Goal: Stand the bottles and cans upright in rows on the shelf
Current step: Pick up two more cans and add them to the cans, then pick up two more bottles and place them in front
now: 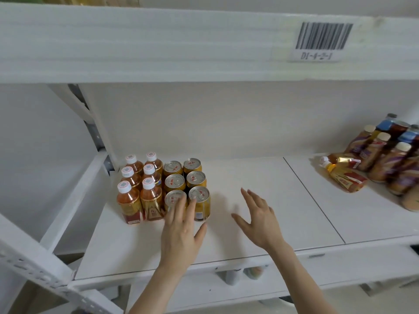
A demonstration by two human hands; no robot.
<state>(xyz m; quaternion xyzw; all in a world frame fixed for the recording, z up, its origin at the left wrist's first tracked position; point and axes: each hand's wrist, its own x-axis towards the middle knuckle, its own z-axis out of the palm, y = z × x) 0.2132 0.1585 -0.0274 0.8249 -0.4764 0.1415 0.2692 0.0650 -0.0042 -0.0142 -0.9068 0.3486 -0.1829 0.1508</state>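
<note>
The left hand (181, 230) lays straight fingers on the two front cans (203, 207); the right hand (260, 220) hovers spread, holding nothing. Two tea bottles (344, 175) lie tipped at the right of the shelf (260, 168) — likely light, smooth plastic, best gripped round the body.

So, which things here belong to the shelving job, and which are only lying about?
Job: six upright tea bottles; six upright gold cans; two toppled tea bottles; leaning pile of bottles at the far right; shelf; left hand, fingers touching the front cans; right hand, open.
Lying about: barcode label on the upper shelf; blurred containers below the shelf.
</note>
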